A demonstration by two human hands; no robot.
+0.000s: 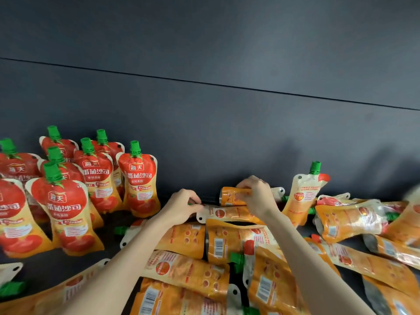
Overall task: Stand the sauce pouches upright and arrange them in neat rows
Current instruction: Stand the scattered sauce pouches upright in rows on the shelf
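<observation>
Approx. 25 pouches (138,185), 2 hands (185,209)

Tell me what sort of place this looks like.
Likely a shop shelf being stocked: identical sauce pouches standing in rows, a pile of loose pouches, and a dark back panel.

On the upright pouches (137,178) at the left of the frame, the brand "海天" is printed in a small badge, and "番茄沙司" is set beneath it in large white characters. A smaller line under that is too blurred to be read. On the backs of the lying pouches (238,235) in the lower half, barcodes (219,246) are shown; their digits and fine print cannot be made out.
</observation>
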